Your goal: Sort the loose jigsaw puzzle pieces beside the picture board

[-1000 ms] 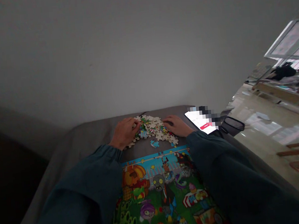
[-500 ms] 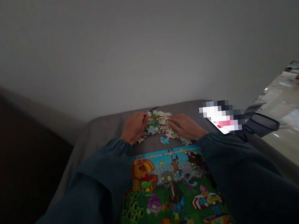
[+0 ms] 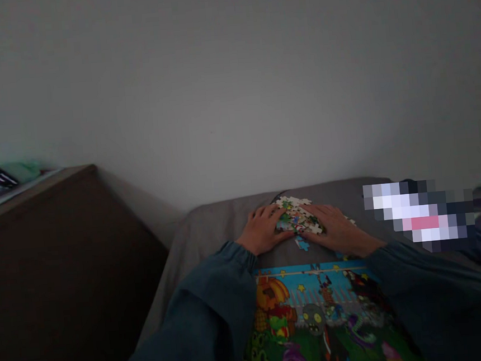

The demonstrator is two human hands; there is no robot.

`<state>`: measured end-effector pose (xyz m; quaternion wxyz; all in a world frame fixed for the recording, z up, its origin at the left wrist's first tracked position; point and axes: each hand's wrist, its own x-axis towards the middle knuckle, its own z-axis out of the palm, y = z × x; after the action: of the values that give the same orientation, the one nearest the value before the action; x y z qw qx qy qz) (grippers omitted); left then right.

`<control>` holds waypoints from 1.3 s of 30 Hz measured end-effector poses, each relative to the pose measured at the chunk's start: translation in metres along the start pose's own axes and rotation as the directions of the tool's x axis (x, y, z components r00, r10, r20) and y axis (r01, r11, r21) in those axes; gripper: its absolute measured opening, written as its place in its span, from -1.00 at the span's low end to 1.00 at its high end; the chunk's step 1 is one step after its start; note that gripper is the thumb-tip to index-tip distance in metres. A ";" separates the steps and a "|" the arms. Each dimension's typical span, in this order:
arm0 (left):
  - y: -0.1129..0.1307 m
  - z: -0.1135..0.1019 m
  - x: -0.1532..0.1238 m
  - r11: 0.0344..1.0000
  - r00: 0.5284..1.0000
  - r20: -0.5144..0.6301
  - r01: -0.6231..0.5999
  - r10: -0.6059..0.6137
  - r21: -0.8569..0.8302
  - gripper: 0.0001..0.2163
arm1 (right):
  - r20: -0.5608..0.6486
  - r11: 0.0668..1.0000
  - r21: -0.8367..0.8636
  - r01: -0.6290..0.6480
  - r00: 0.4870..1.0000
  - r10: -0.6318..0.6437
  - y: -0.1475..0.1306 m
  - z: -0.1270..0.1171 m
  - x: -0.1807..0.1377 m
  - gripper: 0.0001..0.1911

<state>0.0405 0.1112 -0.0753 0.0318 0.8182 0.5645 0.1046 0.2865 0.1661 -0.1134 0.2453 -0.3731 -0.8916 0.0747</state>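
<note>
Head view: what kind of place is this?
Probably a room in a home. A grey padded surface, like a sofa or bed, sits against a plain wall; loose puzzle pieces and a cartoon picture sheet lie on it, between both hands.

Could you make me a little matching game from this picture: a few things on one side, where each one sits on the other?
Things:
1. left hand
2. right hand
3. loose puzzle pieces
4. cartoon picture sheet

Places:
A. heaped between the two hands
B. nearest the camera, between the sleeves
C. flat on the pile's left edge
D. flat on the pile's right edge

Pairs: 1-C, 2-D, 3-A, 4-B
</note>
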 end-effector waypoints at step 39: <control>0.005 -0.013 0.003 0.999 0.995 0.089 0.053 -0.051 -0.014 -0.42 | -0.037 0.998 0.044 0.051 0.998 -0.049 -0.014 -0.021 0.000 -0.44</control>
<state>0.0438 0.1111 -0.0611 0.0661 0.8067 0.5828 0.0717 0.2882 0.1555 -0.0906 0.2715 -0.3464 -0.8942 0.0815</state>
